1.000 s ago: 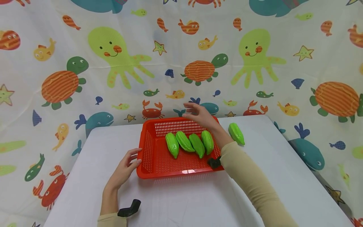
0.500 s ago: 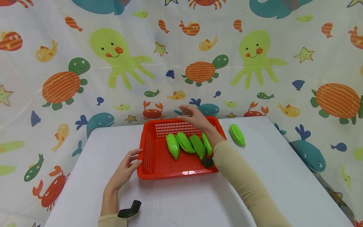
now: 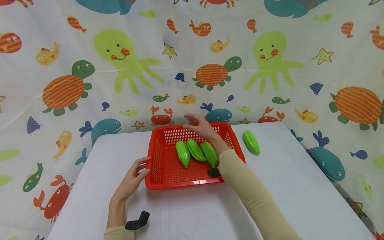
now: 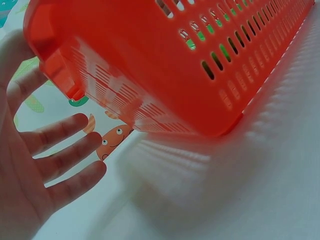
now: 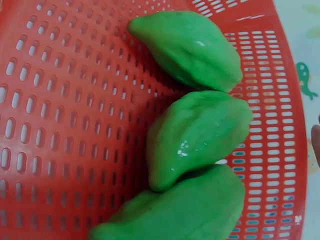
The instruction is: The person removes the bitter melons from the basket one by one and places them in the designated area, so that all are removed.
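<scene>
In the head view a red perforated plastic basket sits on the table, with green, ridged, pointed fruits lying side by side in it. My left hand is at its left wall, fingertips touching the rim; the left wrist view has the remaining fingers spread straight, apart from the wall. Above the basket's back edge hovers my right hand, fingers loosely bent and holding nothing. My right forearm hides part of the basket's right side. Three fruits show close up in the right wrist view.
One more green fruit lies on the white table, right of the basket. Behind the table hangs a curtain printed with sea animals. Small black devices are strapped at both wrists.
My right hand has drifted left along the basket's back edge, and its forearm now covers the rightmost fruit in the basket. The left hand and basket have stayed in place.
</scene>
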Available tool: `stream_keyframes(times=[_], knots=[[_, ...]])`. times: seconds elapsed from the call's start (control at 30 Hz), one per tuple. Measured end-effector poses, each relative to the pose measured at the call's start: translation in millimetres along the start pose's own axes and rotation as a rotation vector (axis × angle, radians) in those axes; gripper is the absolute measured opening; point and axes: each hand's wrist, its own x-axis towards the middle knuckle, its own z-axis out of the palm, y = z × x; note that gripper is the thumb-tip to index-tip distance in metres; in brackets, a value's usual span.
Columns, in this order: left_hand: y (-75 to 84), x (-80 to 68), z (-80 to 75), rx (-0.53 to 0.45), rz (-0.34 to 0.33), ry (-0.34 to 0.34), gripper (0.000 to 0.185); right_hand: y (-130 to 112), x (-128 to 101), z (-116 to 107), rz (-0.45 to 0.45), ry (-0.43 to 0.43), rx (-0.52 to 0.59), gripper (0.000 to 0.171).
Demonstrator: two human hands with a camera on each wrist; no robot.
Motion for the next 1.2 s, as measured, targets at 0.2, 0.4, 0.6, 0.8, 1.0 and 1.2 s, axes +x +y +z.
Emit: stream_keyframes(times=[0.2, 0.4, 0.6, 0.8, 1.0, 1.2], knots=[[1.0, 0.9, 0.8, -0.006, -0.009, -0.006, 0.053, 4, 1, 7, 0.022, -0.010, -0.025, 0.057], [0.3, 2.1, 0.8, -0.007, -0.001, -0.003, 0.053, 11, 4, 15, 0.029, -0.018, -0.040, 0.058], [-0.8, 2.1, 0.4, -0.005, 0.006, 0.000, 0.053, 13, 4, 20, 0.032, -0.088, -0.061, 0.058], [-0.9, 2.8, -0.3, -0.009, 0.010, 0.003, 0.053, 12, 4, 22, 0.044, -0.167, -0.171, 0.059], [-0.1, 2.3, -0.5, -0.011, 0.006, -0.001, 0.053, 11, 1, 22, 0.062, -0.249, -0.306, 0.058], [-0.9, 1.1, -0.2, -0.018, -0.002, -0.004, 0.053, 12, 0, 25, 0.103, -0.304, -0.283, 0.053]])
